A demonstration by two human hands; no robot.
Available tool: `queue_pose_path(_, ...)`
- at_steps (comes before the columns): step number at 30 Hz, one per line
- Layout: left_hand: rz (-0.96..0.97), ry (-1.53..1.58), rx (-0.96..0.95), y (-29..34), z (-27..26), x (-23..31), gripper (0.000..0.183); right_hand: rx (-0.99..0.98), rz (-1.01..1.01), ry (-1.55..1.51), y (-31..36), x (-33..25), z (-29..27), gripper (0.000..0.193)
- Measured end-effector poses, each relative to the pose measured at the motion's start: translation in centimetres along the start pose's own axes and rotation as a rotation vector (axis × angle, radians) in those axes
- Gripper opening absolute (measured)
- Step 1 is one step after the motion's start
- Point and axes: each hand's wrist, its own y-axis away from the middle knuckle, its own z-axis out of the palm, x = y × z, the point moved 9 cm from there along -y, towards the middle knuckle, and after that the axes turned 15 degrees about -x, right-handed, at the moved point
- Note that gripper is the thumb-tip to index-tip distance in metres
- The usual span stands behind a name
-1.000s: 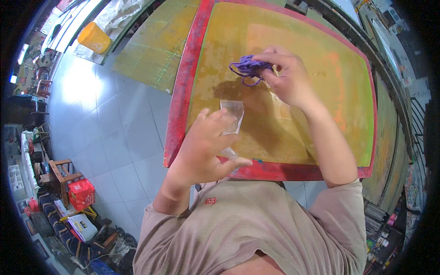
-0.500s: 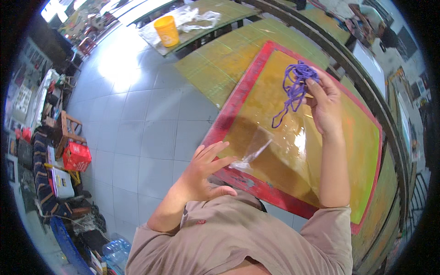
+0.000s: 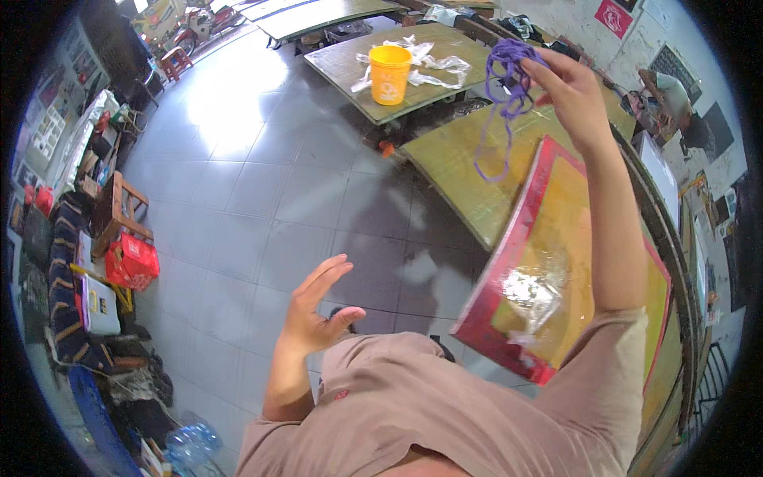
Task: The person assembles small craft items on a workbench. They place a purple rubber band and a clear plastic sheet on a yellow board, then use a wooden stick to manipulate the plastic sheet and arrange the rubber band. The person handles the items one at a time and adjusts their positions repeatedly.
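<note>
A loose bundle of purple cord [image 3: 513, 71] hangs from the fingers of my right hand [image 3: 574, 89], raised above the tables with one long loop dangling. My left hand [image 3: 316, 308] is held in the air over the tiled floor, fingers stretched and thumb apart, with nothing in it. Below my right forearm lies a yellowish board with a red border [image 3: 509, 274]. On that board rests a crumpled, shiny clear plastic bag [image 3: 534, 298].
A yellow bucket [image 3: 390, 75] stands on a farther table [image 3: 334, 60] beside white plastic scraps [image 3: 445, 70]. Along the left are a wooden stool [image 3: 119, 208], a red box [image 3: 133, 261] and a clear water bottle [image 3: 191, 445]. A person [image 3: 664, 99] is at the far right.
My right hand has lifted the purple cord higher and farther away. My view has turned left, so the red-bordered board sits more to the right. My left hand has moved off the board's edge.
</note>
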Motion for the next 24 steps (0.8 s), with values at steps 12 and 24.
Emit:
queue_pose_path(12,-0.218,0.225,0.292,0.6,-17.5,-17.3,0.039,0.140,-0.002,-0.259,-20.8,0.6,6.1,0.016)
queue_pose_path(24,-0.264,0.209,0.219,-13.7,-19.4,-24.9,0.032,-0.046,-0.096,0.429,-26.5,6.1,10.0,0.019)
